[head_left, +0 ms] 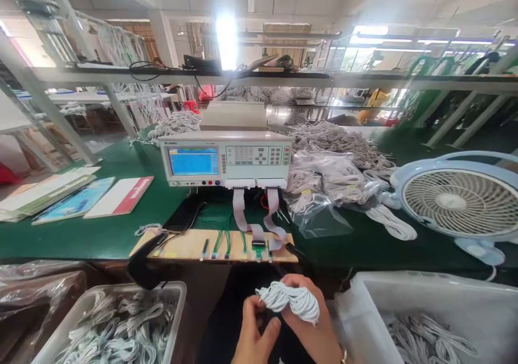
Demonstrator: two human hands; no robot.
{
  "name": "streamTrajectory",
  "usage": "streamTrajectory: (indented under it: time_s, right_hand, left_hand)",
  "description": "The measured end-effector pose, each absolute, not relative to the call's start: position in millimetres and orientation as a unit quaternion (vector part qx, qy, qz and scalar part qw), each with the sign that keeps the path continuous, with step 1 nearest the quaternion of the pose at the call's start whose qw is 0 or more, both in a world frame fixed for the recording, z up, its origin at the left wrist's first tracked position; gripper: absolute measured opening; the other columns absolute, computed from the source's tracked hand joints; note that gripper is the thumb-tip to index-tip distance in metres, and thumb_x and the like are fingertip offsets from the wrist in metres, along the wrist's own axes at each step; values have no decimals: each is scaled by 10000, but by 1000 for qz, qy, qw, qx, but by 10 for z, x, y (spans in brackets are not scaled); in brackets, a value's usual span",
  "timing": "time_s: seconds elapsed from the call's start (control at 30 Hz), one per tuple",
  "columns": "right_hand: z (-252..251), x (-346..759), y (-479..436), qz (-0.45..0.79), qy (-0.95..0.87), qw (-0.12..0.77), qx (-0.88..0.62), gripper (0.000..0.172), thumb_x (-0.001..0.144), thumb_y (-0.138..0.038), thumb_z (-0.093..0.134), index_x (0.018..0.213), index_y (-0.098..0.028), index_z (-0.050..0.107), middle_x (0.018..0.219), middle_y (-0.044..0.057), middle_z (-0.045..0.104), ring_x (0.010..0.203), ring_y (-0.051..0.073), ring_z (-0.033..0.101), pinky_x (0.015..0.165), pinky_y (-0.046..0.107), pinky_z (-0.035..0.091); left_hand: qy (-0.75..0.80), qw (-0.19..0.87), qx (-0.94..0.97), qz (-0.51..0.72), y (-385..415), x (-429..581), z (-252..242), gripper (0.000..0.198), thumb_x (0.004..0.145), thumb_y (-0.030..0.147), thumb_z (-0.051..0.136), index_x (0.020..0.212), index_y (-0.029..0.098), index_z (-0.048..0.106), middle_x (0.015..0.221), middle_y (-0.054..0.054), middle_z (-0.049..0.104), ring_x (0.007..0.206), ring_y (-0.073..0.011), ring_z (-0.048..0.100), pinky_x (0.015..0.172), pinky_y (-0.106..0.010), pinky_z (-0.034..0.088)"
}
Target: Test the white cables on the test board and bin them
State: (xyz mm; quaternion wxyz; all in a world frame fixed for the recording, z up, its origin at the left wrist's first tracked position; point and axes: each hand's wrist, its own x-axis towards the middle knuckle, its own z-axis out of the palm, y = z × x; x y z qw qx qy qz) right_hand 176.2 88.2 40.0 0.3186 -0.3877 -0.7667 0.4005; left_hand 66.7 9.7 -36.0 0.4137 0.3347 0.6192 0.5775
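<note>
A coiled bundle of white cable (pixel 301 302), pinched in at its middle, is held over my lap at the table's front edge. My right hand (pixel 309 321) wraps round it from the right and below. At the bundle's left end, the fingers of my left hand (pixel 257 329) close on it, with the thumb a little apart. Just beyond my hands lies a wooden board (pixel 186 245) with small connectors and green wires. Grey ribbon cables (pixel 242 210) run from it up to a tester (pixel 226 159) with a lit blue screen.
A plastic bin (pixel 182 304) of cable bundles stands at the left, another bin (pixel 364 299) at the right. On the green table (pixel 133 159) are booklets (pixel 117 197), bagged cables (pixel 335 175) and a fan (pixel 457 199). A shelf (pixel 348 82) crosses behind.
</note>
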Motion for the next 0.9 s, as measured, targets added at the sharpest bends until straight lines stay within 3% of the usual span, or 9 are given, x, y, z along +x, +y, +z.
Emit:
streamTrajectory:
  time_s: [0.13, 0.23, 0.37, 0.47, 0.6, 0.7, 0.77, 0.83, 0.9]
  right_hand:
    - [341, 1499, 829, 364, -760, 361, -399, 113, 693, -218, 543, 790, -207, 487, 818, 29, 538, 796, 185, 519, 731, 298, 418]
    - [229, 1410, 789, 371, -755, 362, -400, 120, 703, -230, 539, 805, -207, 478, 805, 34, 549, 752, 182, 534, 695, 291, 436]
    - [100, 1418, 765, 439, -714, 338, -428, 209, 696, -311, 538, 863, -188, 507, 804, 56, 605, 745, 213, 572, 683, 307, 458]
    - [78, 1473, 787, 542, -643, 321, -436, 279, 676, -355, 565, 892, -185, 517, 839, 59, 622, 794, 231, 579, 733, 331, 455]
    - [89, 1560, 864, 667, -477, 408, -403, 473, 613, -331, 645, 1033, -266, 437, 876, 2, 589, 746, 181, 577, 702, 331, 468]
    - [75, 1593, 914, 766, -392, 377, -343, 219, 715, -421, 512, 772, -210, 525, 606, -19, 530, 523, 130, 518, 555, 297, 462]
    - [57, 1585, 931, 792, -399, 325, -329, 340, 771, -458, 399, 601, -181, 497, 464, -32, 440, 407, 105, 435, 447, 257, 411]
    - [41, 1560, 942, 754, -467, 298, -352, 275, 766, -416, 440, 684, -173, 541, 476, -37, 454, 425, 107, 454, 453, 240, 397]
    - [34, 1529, 951, 673, -571, 284, -375, 259, 721, -337, 533, 935, -193, 551, 579, -32, 519, 531, 127, 520, 530, 243, 422]
  left_hand:
    - [688, 267, 369, 564, 87, 439, -159, 449, 620, 478, 585, 923, 180, 442, 1043, -98, 407, 1024, -255, 377, 895, -384, 278]
    - [691, 220, 353, 591, 99, 295, -41, 464, 566, 426, 659, 918, 196, 466, 1168, -104, 349, 1109, -283, 305, 931, -415, 225]
    - [536, 438, 330, 642, 147, 241, -6, 314, 671, 367, 588, 910, 189, 489, 996, -88, 518, 950, -222, 471, 839, -350, 342]
    - [435, 565, 242, 658, 186, 262, -34, 344, 669, 356, 596, 937, 162, 503, 866, -75, 582, 830, -189, 529, 750, -293, 387]
    - [444, 611, 109, 646, 221, 273, -35, 364, 677, 361, 576, 963, 139, 529, 846, -75, 603, 779, -169, 550, 713, -262, 393]
    - [452, 624, 100, 630, 250, 276, -3, 304, 678, 329, 574, 909, 131, 562, 795, -66, 613, 752, -165, 556, 671, -240, 394]
    - [444, 638, 108, 620, 270, 293, 20, 264, 681, 310, 571, 879, 136, 576, 802, -62, 615, 721, -156, 556, 637, -230, 393]
    - [439, 644, 113, 617, 285, 318, 37, 263, 686, 307, 571, 898, 151, 577, 834, -55, 613, 702, -149, 553, 630, -232, 394]
    - [442, 629, 118, 628, 288, 345, 44, 309, 700, 349, 557, 956, 175, 562, 881, -50, 606, 721, -151, 550, 664, -250, 399]
